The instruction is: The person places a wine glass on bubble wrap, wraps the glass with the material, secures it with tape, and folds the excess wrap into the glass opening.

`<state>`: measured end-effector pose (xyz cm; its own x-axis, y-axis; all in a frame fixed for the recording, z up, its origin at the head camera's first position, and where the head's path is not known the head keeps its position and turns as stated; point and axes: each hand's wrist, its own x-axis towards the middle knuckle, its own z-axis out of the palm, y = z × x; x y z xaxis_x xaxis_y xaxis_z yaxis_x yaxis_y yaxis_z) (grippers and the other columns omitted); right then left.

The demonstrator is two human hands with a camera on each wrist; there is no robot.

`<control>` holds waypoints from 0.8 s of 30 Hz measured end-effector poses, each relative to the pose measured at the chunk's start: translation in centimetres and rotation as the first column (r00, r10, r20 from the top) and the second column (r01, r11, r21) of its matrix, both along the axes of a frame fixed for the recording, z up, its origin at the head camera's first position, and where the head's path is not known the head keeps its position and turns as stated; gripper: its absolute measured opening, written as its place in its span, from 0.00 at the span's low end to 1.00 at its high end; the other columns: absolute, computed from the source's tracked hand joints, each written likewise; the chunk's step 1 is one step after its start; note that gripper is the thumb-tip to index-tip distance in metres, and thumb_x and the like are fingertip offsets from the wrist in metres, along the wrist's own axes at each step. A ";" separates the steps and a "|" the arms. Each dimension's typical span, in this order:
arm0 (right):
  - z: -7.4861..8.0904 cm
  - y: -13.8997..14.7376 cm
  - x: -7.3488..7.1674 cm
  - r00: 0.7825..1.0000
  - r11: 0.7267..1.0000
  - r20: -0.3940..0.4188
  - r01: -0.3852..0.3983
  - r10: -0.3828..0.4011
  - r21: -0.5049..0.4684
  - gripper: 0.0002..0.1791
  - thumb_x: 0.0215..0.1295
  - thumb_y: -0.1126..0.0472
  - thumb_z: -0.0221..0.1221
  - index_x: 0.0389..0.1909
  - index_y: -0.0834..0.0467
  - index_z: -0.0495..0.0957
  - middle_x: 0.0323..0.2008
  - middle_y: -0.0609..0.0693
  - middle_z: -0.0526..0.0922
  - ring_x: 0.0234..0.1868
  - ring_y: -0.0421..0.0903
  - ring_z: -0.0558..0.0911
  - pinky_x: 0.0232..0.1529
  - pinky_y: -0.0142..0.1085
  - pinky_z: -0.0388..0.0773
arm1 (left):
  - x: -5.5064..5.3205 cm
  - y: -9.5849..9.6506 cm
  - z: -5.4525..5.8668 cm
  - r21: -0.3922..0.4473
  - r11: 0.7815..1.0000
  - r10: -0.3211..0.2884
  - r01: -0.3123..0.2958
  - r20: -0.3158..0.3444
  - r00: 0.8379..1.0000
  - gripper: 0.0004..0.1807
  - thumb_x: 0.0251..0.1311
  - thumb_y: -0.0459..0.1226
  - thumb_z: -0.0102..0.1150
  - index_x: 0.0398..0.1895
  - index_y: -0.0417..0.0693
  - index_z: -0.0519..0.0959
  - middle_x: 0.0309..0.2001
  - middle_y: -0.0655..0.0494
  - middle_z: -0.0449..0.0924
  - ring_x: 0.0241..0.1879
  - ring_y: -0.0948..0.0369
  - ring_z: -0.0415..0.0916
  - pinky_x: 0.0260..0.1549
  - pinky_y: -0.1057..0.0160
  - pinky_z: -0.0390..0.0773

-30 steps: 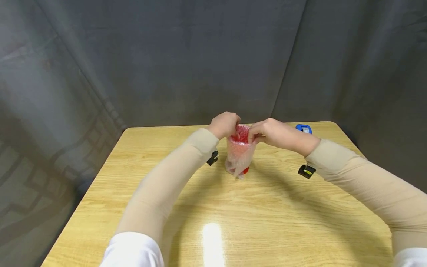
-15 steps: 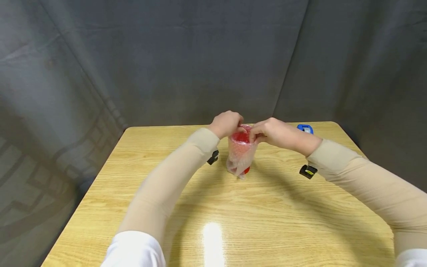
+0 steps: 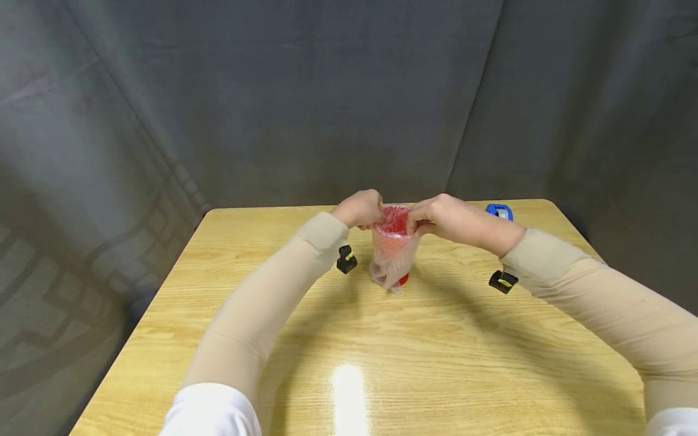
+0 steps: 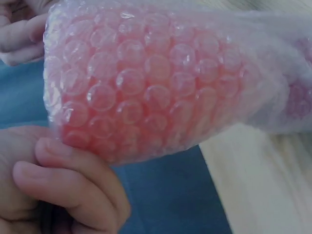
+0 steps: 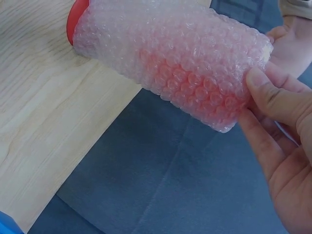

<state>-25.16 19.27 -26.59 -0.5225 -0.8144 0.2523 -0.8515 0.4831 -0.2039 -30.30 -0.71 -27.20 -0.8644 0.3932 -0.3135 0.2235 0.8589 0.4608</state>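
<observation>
A red goblet-like thing, wide above and narrow below, stands upright on the table inside clear bubble wrap (image 3: 394, 254). Its red foot (image 5: 77, 20) peeks out at the bottom of the wrap. At the upper left rim, my left hand (image 3: 360, 209) pinches the wrap's top edge, its other fingers (image 4: 73, 187) curled beneath. My right hand (image 3: 444, 217) grips the same rim from the right; its thumb (image 5: 265, 90) presses on the outside while some fingertips are hidden at the opening. In the head view the red inside shows between both hands.
Behind the right forearm, near the table's (image 3: 463, 339) far right edge, lies a blue tape dispenser (image 3: 500, 211). The table's far edge runs close behind the wrapped thing, with a dark grey curtain (image 3: 327, 109) beyond it. A black wrist camera hangs under each sleeve.
My left hand reached over the opening with its fingers inside, then drew back left and slightly down to the rim. My right hand has kept its hold at the right side.
</observation>
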 end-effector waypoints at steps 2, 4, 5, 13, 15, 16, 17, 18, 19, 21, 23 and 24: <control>0.0 0.0 0.1 1.000 1.000 0.002 0.003 -0.003 0.000 0.08 0.53 0.70 0.68 0.29 0.53 0.82 0.31 0.41 0.82 0.32 0.36 0.79 0.34 0.33 0.81 | 0.2 -0.1 0.3 -0.032 0.999 -0.014 0.014 -0.013 1.000 0.22 0.68 0.42 0.54 0.13 0.48 0.69 0.11 0.58 0.65 0.11 0.65 0.62 0.15 0.69 0.65; 0.0 0.1 0.1 1.000 1.000 0.005 0.008 -0.008 -0.002 0.09 0.52 0.70 0.68 0.29 0.53 0.82 0.31 0.41 0.83 0.32 0.36 0.79 0.34 0.33 0.81 | 0.4 -0.2 0.7 -0.012 1.000 -0.013 0.013 0.010 1.000 0.25 0.67 0.44 0.55 0.10 0.49 0.68 0.10 0.59 0.64 0.10 0.66 0.63 0.16 0.70 0.69; 0.0 0.1 0.2 1.000 1.000 0.007 0.010 -0.010 -0.003 0.09 0.52 0.70 0.68 0.29 0.53 0.82 0.31 0.41 0.83 0.32 0.36 0.79 0.34 0.33 0.81 | 0.6 -0.4 0.8 0.014 1.000 -0.005 0.005 0.036 0.999 0.25 0.67 0.43 0.56 0.10 0.49 0.68 0.10 0.59 0.65 0.10 0.66 0.64 0.16 0.70 0.70; 0.1 0.4 0.1 1.000 1.000 0.009 0.013 -0.013 -0.007 0.09 0.53 0.70 0.68 0.29 0.54 0.82 0.31 0.42 0.83 0.33 0.37 0.80 0.35 0.34 0.82 | 1.0 -0.2 0.4 0.154 0.986 0.049 -0.071 0.139 0.989 0.05 0.63 0.30 0.54 0.29 0.39 0.73 0.22 0.54 0.70 0.11 0.67 0.71 0.21 0.71 0.79; 0.1 0.4 0.1 1.000 1.000 0.003 0.019 -0.019 0.003 0.09 0.52 0.70 0.68 0.29 0.53 0.82 0.31 0.42 0.83 0.33 0.37 0.79 0.35 0.33 0.82 | 1.0 0.2 0.3 0.116 0.990 0.070 -0.082 0.105 0.992 0.02 0.62 0.29 0.53 0.33 0.38 0.74 0.25 0.53 0.71 0.12 0.67 0.72 0.26 0.68 0.82; 0.1 0.4 0.1 1.000 1.000 0.002 0.024 -0.024 0.011 0.10 0.51 0.70 0.68 0.29 0.53 0.82 0.31 0.42 0.82 0.32 0.37 0.79 0.35 0.33 0.82 | 1.0 0.4 0.3 0.101 0.991 0.079 -0.089 0.092 0.993 0.02 0.63 0.30 0.53 0.35 0.37 0.74 0.27 0.52 0.73 0.12 0.66 0.73 0.28 0.67 0.83; 0.1 0.5 0.1 1.000 1.000 -0.001 0.026 -0.026 0.017 0.10 0.51 0.70 0.69 0.30 0.53 0.81 0.31 0.42 0.82 0.32 0.37 0.79 0.35 0.33 0.82 | 1.0 0.5 0.3 0.085 0.992 0.089 -0.096 0.078 0.993 0.03 0.63 0.30 0.54 0.36 0.37 0.75 0.29 0.51 0.74 0.13 0.66 0.73 0.30 0.66 0.84; 0.1 0.5 0.1 1.000 0.999 -0.002 0.026 -0.026 0.022 0.10 0.51 0.70 0.69 0.30 0.53 0.81 0.31 0.42 0.82 0.33 0.37 0.79 0.35 0.34 0.82 | 1.1 0.7 0.3 0.066 0.993 0.094 -0.098 0.060 0.994 0.04 0.64 0.31 0.55 0.37 0.37 0.75 0.31 0.50 0.75 0.13 0.66 0.74 0.31 0.66 0.84; 0.1 0.5 0.2 1.000 0.999 -0.002 0.025 -0.025 0.030 0.10 0.51 0.70 0.69 0.30 0.53 0.81 0.32 0.42 0.82 0.34 0.37 0.79 0.36 0.34 0.82 | 1.1 0.8 0.3 0.043 0.994 0.098 -0.100 0.041 0.994 0.05 0.64 0.32 0.56 0.38 0.38 0.77 0.33 0.50 0.76 0.14 0.65 0.74 0.30 0.66 0.84; 0.1 0.4 0.3 1.000 0.999 0.005 0.021 -0.021 0.042 0.11 0.50 0.71 0.69 0.32 0.54 0.81 0.33 0.43 0.82 0.35 0.38 0.79 0.39 0.35 0.83 | 1.3 0.9 0.5 -0.027 0.995 0.090 -0.091 -0.020 0.996 0.06 0.65 0.36 0.57 0.38 0.40 0.79 0.35 0.51 0.79 0.15 0.65 0.76 0.25 0.69 0.82; 0.1 0.3 0.5 1.000 0.999 0.011 0.018 -0.019 0.052 0.12 0.50 0.71 0.70 0.34 0.55 0.81 0.35 0.44 0.82 0.37 0.39 0.80 0.41 0.36 0.83 | 1.7 0.8 1.0 -0.101 0.991 0.079 -0.088 -0.090 0.993 0.10 0.65 0.41 0.58 0.35 0.43 0.81 0.34 0.53 0.81 0.18 0.64 0.79 0.21 0.70 0.79; 0.2 0.3 0.6 1.000 0.998 0.012 0.020 -0.021 0.061 0.12 0.51 0.71 0.69 0.35 0.55 0.81 0.36 0.44 0.81 0.38 0.40 0.80 0.42 0.37 0.83 | 2.0 0.7 1.3 -0.138 0.987 0.072 -0.089 -0.122 0.990 0.12 0.66 0.44 0.58 0.34 0.45 0.82 0.33 0.54 0.81 0.19 0.63 0.79 0.19 0.70 0.77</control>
